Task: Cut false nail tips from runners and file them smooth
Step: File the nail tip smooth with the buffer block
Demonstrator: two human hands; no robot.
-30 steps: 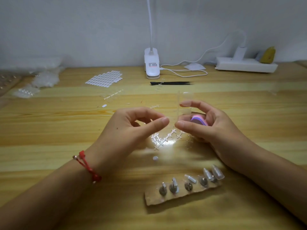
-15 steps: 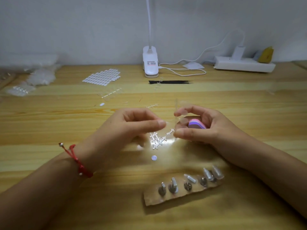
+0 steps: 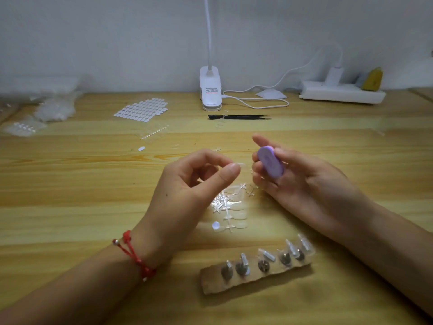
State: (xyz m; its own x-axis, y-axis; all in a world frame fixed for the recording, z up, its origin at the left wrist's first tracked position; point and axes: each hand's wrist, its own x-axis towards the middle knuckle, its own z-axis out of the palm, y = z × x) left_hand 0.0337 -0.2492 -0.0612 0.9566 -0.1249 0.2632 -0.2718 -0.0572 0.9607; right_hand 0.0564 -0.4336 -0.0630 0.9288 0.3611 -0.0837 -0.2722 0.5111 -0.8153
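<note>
Filing step likely: left hand [image 3: 187, 184] pinches clear nail tip [image 3: 241, 164] between thumb and forefinger; right hand [image 3: 304, 184], at 3 o'clock, clamps purple file block [image 3: 270, 164]. Next: bring tip edge against block, light strokes. Loose runner scraps [image 3: 230, 202] at 6 o'clock.

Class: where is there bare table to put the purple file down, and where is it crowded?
Free: bare wood between the right hand and the power strip; also left of the left hand. Crowded: runner scraps between the hands.
</note>
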